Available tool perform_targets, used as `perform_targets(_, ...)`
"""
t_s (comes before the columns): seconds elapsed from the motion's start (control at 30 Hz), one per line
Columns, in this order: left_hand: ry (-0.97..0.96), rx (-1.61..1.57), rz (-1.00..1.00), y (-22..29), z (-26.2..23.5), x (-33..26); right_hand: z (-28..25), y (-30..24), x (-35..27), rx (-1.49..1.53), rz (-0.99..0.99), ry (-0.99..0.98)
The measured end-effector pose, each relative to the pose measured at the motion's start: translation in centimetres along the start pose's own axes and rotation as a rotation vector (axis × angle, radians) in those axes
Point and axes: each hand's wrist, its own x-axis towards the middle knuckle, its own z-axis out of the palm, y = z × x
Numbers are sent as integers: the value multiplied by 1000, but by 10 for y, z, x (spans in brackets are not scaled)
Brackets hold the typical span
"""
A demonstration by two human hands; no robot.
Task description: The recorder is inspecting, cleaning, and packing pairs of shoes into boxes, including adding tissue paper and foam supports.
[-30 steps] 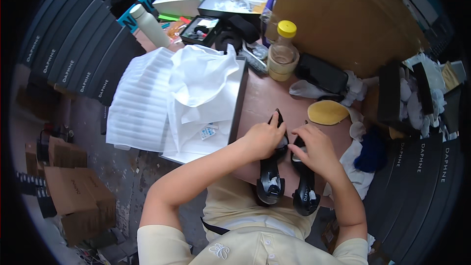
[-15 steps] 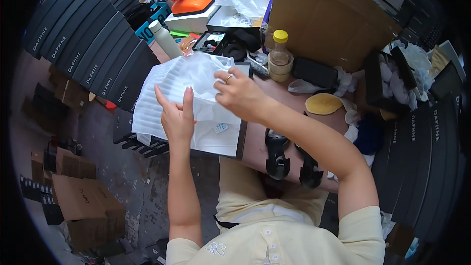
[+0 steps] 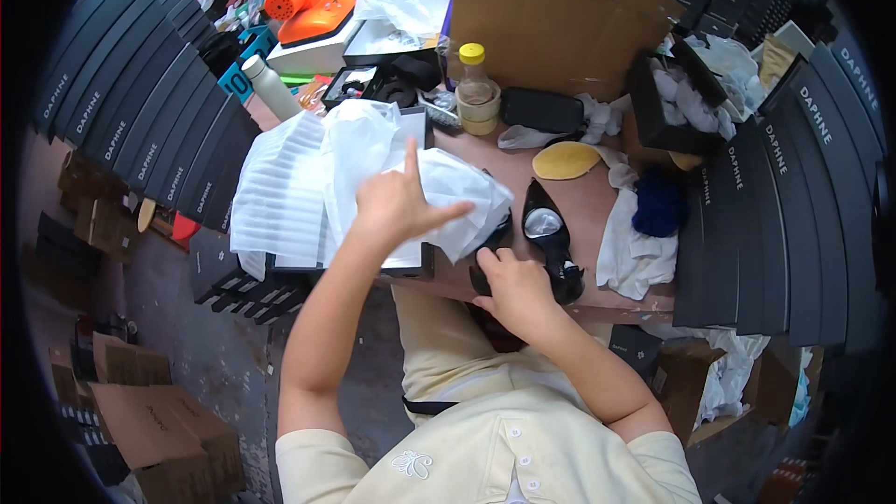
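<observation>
My left hand (image 3: 397, 203) is over the white tissue paper (image 3: 366, 145), its thumb and forefinger stretched wide apart. The tissue lies in and over an open shoe box (image 3: 407, 259) and drapes to the right across part of a black shoe (image 3: 480, 282). My right hand (image 3: 519, 287) has its fingers curled on the back part of that shoe; the paper and hand hide much of it. Beside it a second black shoe (image 3: 557, 252) with a pointed toe rests on the table, toe away from me. A ribbed white padding sheet (image 3: 280, 182) hangs over the box's left side.
Grey shoe boxes are stacked at left (image 3: 121, 121) and right (image 3: 747, 215). Behind stand a white bottle (image 3: 271, 86), a yellow-capped bottle (image 3: 474, 93), a black case (image 3: 543, 109) and a cardboard sheet (image 3: 560, 23). A yellow pad (image 3: 567, 161) and white cloth (image 3: 635, 257) lie right.
My right hand has left the tissue and come down to the left black shoe. The tissue now spreads right over that shoe. My left hand has moved right, and the view has shifted.
</observation>
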Motion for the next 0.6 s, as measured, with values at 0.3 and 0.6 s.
perform_targets(0.3,377,-138,17,30,75,-27,9,-4,-31,67,-163,172)
perform_targets(0.6,689,123,-251,-64,21,38,-63,67,-149,1105,-114,168)
